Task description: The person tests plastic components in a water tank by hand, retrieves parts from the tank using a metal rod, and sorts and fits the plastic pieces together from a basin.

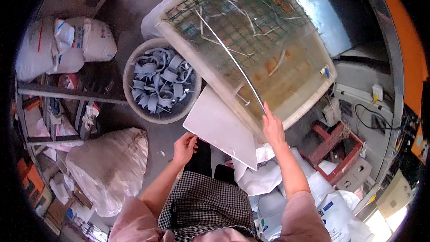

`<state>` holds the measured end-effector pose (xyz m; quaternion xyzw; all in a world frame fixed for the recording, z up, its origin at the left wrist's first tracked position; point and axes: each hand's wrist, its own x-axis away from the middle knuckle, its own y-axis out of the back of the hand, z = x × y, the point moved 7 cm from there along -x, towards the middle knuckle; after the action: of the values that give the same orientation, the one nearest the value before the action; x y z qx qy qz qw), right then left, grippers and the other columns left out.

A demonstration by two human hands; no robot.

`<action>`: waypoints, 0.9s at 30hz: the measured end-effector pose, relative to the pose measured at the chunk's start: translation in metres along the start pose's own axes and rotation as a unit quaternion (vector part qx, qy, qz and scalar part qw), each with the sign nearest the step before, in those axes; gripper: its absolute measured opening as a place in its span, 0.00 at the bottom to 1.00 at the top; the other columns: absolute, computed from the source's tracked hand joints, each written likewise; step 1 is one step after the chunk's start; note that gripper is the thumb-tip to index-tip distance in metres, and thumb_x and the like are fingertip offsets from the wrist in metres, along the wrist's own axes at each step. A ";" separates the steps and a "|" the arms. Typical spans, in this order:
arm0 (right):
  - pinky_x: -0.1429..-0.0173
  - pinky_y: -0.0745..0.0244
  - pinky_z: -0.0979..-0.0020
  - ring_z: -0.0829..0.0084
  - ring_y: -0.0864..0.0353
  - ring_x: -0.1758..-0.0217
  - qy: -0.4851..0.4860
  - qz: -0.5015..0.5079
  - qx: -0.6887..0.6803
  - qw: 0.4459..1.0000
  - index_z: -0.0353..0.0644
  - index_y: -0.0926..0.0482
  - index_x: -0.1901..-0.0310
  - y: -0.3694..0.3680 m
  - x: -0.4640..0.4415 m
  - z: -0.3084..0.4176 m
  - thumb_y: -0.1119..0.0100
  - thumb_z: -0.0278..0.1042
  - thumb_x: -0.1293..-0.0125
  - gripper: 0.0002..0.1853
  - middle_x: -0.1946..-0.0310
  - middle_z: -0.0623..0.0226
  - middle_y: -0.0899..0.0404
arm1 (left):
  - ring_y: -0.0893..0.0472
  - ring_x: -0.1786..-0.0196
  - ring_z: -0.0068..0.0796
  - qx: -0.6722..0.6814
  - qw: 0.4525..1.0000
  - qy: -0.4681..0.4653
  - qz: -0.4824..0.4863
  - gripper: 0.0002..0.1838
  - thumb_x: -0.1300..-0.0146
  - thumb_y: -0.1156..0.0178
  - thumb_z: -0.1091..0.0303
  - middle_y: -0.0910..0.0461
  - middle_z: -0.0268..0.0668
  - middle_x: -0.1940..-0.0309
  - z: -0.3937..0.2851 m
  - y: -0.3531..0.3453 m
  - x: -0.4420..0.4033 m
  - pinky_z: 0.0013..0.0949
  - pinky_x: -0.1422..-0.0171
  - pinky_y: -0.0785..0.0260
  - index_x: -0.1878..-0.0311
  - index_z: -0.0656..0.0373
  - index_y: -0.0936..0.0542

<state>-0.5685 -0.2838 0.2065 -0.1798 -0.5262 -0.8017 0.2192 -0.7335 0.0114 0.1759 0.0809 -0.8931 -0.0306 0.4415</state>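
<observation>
My right hand (273,127) is closed around the near end of a long thin metal rod (236,62). The rod reaches up and left across a large pale tub (215,77) of water, over a green wire mesh (233,13) at its far part. Pale, thin strips (244,11) lie about the mesh. A small white T-shaped piece (242,96) sits by the tub's near left side. My left hand (184,148) is low, near the left corner of a white board (221,127), with its fingers curled together; whatever they hold, if anything, is hidden.
A round bin (130,101) full of grey plastic parts (159,78) stands left of the tub. White sacks (98,40) rest on a rack at left, and a large bag (109,166) is below. Filled bags (333,215) and a red metal frame (338,152) are at right.
</observation>
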 end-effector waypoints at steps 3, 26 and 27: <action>0.57 0.31 0.51 0.44 0.24 0.62 -0.023 -0.041 -0.019 0.999 0.56 0.44 0.32 0.009 0.054 -0.037 0.55 0.34 0.33 0.27 0.66 0.44 0.24 | 0.23 0.74 0.19 -0.013 1.000 -0.004 -0.010 0.07 0.35 0.47 0.71 0.24 0.33 0.73 -0.013 0.001 0.003 0.23 0.75 0.29 0.59 0.65 0.24; 0.52 0.29 0.56 0.41 0.27 0.54 -0.215 -0.157 -0.118 0.957 0.51 0.40 0.35 0.046 0.108 -0.132 0.53 0.32 0.34 0.25 0.57 0.41 0.26 | 0.22 0.74 0.20 -0.070 0.996 -0.018 0.045 0.09 0.34 0.46 0.66 0.24 0.33 0.73 -0.007 -0.019 0.012 0.23 0.77 0.30 0.59 0.63 0.24; 0.52 0.29 0.56 0.43 0.25 0.54 -0.295 -0.097 -0.130 0.942 0.54 0.42 0.33 0.039 0.133 -0.127 0.53 0.32 0.34 0.26 0.56 0.43 0.25 | 0.22 0.74 0.20 -0.072 0.996 -0.015 0.049 0.09 0.35 0.46 0.66 0.24 0.33 0.73 -0.002 -0.016 0.012 0.23 0.77 0.30 0.59 0.63 0.24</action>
<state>-0.6663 -0.4363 0.2572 -0.3831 -0.4730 -0.7918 -0.0498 -0.7370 -0.0064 0.1846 0.0043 -0.8978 -0.0747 0.4340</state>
